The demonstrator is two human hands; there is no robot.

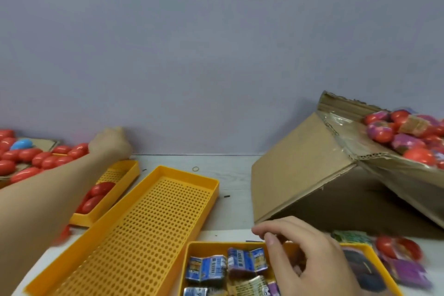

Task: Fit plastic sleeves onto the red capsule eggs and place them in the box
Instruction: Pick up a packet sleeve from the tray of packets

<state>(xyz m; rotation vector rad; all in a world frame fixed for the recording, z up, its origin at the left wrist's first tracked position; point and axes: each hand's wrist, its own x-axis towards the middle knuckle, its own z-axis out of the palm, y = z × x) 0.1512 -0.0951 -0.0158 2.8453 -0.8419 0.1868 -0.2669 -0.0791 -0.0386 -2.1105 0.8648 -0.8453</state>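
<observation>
A heap of bare red capsule eggs lies at the far left against the wall, with one blue egg among them. My left hand reaches to the edge of that heap; its back faces me and its fingers are hidden. Two red eggs lie in a narrow yellow tray. My right hand hovers with loosely curled fingers over a yellow tray of folded plastic sleeves; I see nothing held in it. The tilted cardboard box at the right holds sleeved eggs.
A long perforated yellow tray lies diagonally in the middle with nothing in it. A red egg and purple sleeves lie on the table to the right of my right hand. A rubber band lies near the wall.
</observation>
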